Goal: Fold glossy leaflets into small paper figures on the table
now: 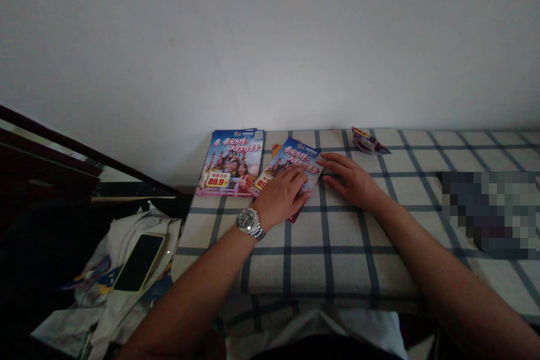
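A printed flyer (314, 169) with a blue sky and red-and-white lettering lies tilted on the checked cloth. My left hand (282, 194), with a metal watch (248, 220) on its wrist, rests on top of it, fingers stretched out. At the flyer's right edge, my right hand (348, 179) touches the corner with its fingertips, fingers apart. Orange and dark red edges of another printed sheet (293, 217) peek out from underneath, most of it hidden. Close by on the left is a stack of matching flyers (231, 160) marked 89.9, its sheets slightly uneven.
A crumpled shiny wrapper (369, 142) sits near the wall (270, 39). On the right is a pixelated patch (489, 214). Left of the table, a phone (140, 262) lies on pale bags (122, 230). A dark rail (84, 146) slopes along the left.
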### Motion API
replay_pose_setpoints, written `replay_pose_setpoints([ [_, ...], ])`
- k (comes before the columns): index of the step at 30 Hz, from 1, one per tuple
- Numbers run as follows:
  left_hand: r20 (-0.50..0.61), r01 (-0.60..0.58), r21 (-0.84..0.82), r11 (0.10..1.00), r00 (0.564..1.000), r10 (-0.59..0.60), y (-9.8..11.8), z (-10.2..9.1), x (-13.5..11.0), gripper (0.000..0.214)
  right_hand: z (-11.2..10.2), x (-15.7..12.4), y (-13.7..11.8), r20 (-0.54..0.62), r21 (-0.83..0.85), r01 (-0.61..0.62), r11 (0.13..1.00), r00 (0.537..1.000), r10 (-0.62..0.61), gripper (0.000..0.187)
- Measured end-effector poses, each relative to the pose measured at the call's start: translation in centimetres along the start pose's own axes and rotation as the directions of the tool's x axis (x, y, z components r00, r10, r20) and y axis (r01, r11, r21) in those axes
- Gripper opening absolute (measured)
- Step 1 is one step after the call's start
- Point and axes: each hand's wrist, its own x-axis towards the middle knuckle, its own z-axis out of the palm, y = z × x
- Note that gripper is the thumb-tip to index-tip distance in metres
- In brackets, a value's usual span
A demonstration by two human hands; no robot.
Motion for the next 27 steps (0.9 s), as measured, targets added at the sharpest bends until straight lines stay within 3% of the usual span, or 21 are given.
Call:
replay_pose_setpoints([
  [8, 0.043, -0.048, -0.096, 0.994, 0.998, 0.052, 0.4, 0.4, 0.1, 0.031, 0.5, -0.3, 0.6, 0.034, -0.047, 0.026, 0.999, 0.999, -0.024, 0.037],
  [15, -0.060, 0.079, 0.037, 0.996, 0.995, -0.076, -0.8, 0.5, -0.2, 0.040, 0.0, -0.2, 0.6, 0.034, -0.028, -0.007, 1.000, 0.999, 0.008, 0.026],
  [19, -0.024, 0.046, 0.063, 0.997, 0.999, -0.045, -1.4, 0.6, -0.3, 0.050, -0.1, -0.2, 0.5, 0.038, -0.036, -0.024, 0.999, 0.999, 0.026, 0.025],
  [27, -0.047, 0.070, 0.133, 0.989, 0.997, -0.065, -0.6, 0.7, -0.1, 0.049, 0.1, -0.3, 0.5, 0.036, -0.120, -0.038, 0.992, 0.998, 0.043, 0.040],
])
